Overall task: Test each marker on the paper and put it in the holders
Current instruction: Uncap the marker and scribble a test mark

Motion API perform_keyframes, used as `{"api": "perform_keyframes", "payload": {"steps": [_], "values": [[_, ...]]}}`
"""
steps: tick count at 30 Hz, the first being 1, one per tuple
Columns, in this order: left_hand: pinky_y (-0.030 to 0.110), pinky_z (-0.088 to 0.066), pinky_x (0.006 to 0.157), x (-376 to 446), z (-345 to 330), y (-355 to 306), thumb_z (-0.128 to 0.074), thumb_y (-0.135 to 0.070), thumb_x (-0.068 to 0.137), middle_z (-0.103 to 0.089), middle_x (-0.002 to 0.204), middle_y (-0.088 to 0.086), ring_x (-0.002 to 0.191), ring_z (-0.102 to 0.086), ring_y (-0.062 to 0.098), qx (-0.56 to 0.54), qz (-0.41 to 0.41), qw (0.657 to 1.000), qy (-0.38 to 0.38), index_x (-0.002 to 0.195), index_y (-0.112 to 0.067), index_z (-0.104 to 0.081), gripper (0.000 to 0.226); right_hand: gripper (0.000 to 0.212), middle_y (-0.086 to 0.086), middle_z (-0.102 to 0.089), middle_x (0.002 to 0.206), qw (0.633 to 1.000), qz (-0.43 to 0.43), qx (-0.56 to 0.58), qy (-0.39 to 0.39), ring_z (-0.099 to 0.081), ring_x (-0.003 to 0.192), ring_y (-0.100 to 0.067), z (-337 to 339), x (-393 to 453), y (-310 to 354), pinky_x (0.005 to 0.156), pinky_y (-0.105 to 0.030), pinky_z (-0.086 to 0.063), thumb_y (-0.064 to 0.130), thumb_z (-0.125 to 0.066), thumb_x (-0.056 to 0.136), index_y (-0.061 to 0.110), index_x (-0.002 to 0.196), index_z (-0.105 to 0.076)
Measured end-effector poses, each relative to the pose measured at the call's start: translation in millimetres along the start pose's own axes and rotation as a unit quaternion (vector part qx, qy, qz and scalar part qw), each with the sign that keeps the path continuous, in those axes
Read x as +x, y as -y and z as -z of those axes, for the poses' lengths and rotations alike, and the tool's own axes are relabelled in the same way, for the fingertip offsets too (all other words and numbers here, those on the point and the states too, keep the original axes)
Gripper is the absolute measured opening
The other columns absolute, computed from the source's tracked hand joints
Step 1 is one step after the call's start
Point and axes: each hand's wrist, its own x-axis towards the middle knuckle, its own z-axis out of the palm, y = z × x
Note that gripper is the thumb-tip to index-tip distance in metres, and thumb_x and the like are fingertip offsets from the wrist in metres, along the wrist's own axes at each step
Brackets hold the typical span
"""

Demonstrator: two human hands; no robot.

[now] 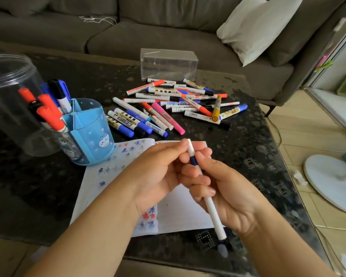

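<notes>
Paper (pixel 180 212) lies at table (pixel 38 186) centre. Holders (pixel 88 132) stand at 10 o'clock, markers (pixel 168 104) at 12, box (pixel 168 63) behind them.

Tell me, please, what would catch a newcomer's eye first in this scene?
Front and centre, the left hand and right hand grip a slim white marker above the scribbled paper. Behind lies a jumbled pile of markers on the dark table; at left, a blue holder stands beside a clear holder with red-capped markers.

Clear jar (pixel 10 80) edge-cropped (left); labels unreadable
</notes>
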Motion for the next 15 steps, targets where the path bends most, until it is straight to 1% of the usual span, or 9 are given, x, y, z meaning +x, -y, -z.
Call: {"api": "perform_keyframes", "payload": {"steps": [2, 4, 6, 8, 10, 12, 13, 14, 15], "values": [[0.03, -0.059, 0.065, -2, -2, -1, -0.048, -0.017, 0.087, -0.073, 0.084, 0.01, 0.064, -0.068, 0.012, 0.012, -0.012, 1.0, 0.022, 0.103, 0.008, -0.061, 0.032, 0.022, -0.004, -0.051, 0.066, 1.0, -0.001, -0.004, 0.019, -0.042, 0.049, -0.004, 2, -3, 1, 0.04, -0.011, -0.036, 0.017, -0.053, 0.086, 0.0, 0.085, -0.067], [0.025, -0.057, 0.063, -4, -4, -2, -0.048, -0.016, 0.085, -0.068, 0.063, 0.003, 0.058, -0.066, 0.01, 0.055, -0.038, 0.998, 0.019, 0.1, 0.012, -0.057, 0.032, 0.022, -0.002, -0.052, 0.063, 0.999, 0.017, -0.047, 0.009, -0.039, 0.048, -0.003, 0, -6, 0, 0.039, -0.01, -0.034, 0.019, -0.054, 0.086, 0.001, 0.084, -0.066], [0.021, -0.055, 0.06, -3, -5, 0, -0.047, -0.013, 0.089, -0.063, 0.054, -0.001, 0.052, -0.06, 0.007, 0.085, -0.061, 0.994, -0.016, 0.098, 0.012, -0.057, 0.028, 0.023, -0.001, -0.05, 0.059, 0.989, 0.053, -0.131, -0.031, -0.034, 0.046, -0.002, -4, -9, -1, 0.039, -0.01, -0.031, 0.02, -0.052, 0.089, 0.0, 0.082, -0.063], [0.021, -0.053, 0.057, -1, -8, 5, -0.046, -0.011, 0.092, -0.065, 0.056, -0.001, 0.047, -0.056, 0.008, 0.093, -0.071, 0.991, -0.059, 0.091, 0.008, -0.061, 0.024, 0.029, 0.0, -0.047, 0.054, 0.959, 0.093, -0.249, -0.095, -0.031, 0.043, -0.003, -7, -10, -3, 0.039, -0.012, -0.029, 0.017, -0.046, 0.095, -0.003, 0.08, -0.06], [0.02, -0.05, 0.052, 1, -11, 12, -0.046, -0.01, 0.094, -0.063, 0.054, -0.001, 0.046, -0.051, 0.011, 0.093, -0.068, 0.988, -0.102, 0.082, -0.002, -0.066, 0.024, 0.036, 0.005, -0.043, 0.048, 0.9, 0.129, -0.387, -0.157, -0.031, 0.042, -0.005, -6, -8, -4, 0.042, -0.013, -0.03, 0.016, -0.043, 0.099, -0.005, 0.076, -0.059], [0.021, -0.049, 0.051, 5, -13, 17, -0.049, -0.011, 0.094, -0.064, 0.058, 0.005, 0.05, -0.052, 0.016, 0.081, -0.061, 0.984, -0.148, 0.075, -0.006, -0.068, 0.028, 0.035, 0.009, -0.046, 0.044, 0.809, 0.152, -0.531, -0.2, -0.037, 0.041, -0.004, -5, -5, -6, 0.045, -0.012, -0.032, 0.02, -0.045, 0.099, 0.012, 0.067, -0.059], [0.022, -0.05, 0.054, 8, -12, 18, -0.05, -0.011, 0.094, -0.068, 0.064, 0.007, 0.054, -0.056, 0.018, 0.07, -0.061, 0.98, -0.177, 0.073, -0.008, -0.069, 0.029, 0.035, 0.01, -0.05, 0.046, 0.755, 0.161, -0.599, -0.215, -0.042, 0.042, -0.004, -4, -4, -8, 0.046, -0.011, -0.033, 0.022, -0.047, 0.098, 0.023, 0.065, -0.057], [0.023, -0.052, 0.059, 10, -10, 17, -0.051, -0.013, 0.094, -0.072, 0.072, 0.008, 0.06, -0.063, 0.018, 0.059, -0.064, 0.973, -0.212, 0.073, -0.01, -0.069, 0.027, 0.034, 0.009, -0.052, 0.049, 0.701, 0.169, -0.655, -0.225, -0.045, 0.045, -0.003, -3, -3, -11, 0.047, -0.012, -0.035, 0.023, -0.049, 0.097, 0.028, 0.063, -0.055], [0.023, -0.053, 0.066, 12, -6, 13, -0.052, -0.015, 0.094, -0.074, 0.078, 0.007, 0.068, -0.068, 0.016, 0.051, -0.073, 0.965, -0.247, 0.076, -0.011, -0.067, 0.024, 0.033, 0.007, -0.053, 0.052, 0.664, 0.175, -0.688, -0.235, -0.047, 0.048, -0.002, -1, -3, -13, 0.048, -0.012, -0.036, 0.024, -0.05, 0.096, 0.025, 0.064, -0.056]]}}
